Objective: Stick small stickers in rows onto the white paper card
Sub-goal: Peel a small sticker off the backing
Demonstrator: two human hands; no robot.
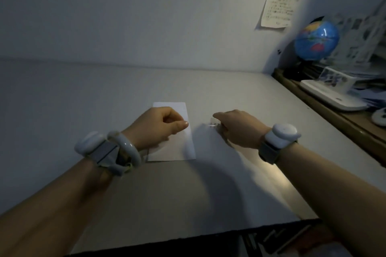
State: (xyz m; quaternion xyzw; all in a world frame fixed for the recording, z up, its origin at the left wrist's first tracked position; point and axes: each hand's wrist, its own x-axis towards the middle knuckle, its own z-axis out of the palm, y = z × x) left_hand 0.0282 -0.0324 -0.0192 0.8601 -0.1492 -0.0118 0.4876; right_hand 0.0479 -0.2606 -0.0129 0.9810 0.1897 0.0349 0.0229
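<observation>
Under the curled left hand [158, 126] lies the card [183, 110]; right hand [238, 127] pinches stickers [213, 122].

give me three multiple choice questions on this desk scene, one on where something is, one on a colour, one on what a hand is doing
1. Where does the white paper card lie?
A. on the desk, partly under the left hand
B. pinned to the wall
C. on the side shelf by the globe

2. What is the main colour of the globe?
A. red
B. blue
C. black

3. What is the right hand doing?
A. lying flat and open on the card
B. hanging off the desk edge
C. gripping a small sticker sheet beside the card

Answers:
1 A, the left hand rests on the card on the white desk.
2 B, its sphere is mostly blue with small coloured patches.
3 C, its fingers curl round the small sheet, right of the card.
</observation>
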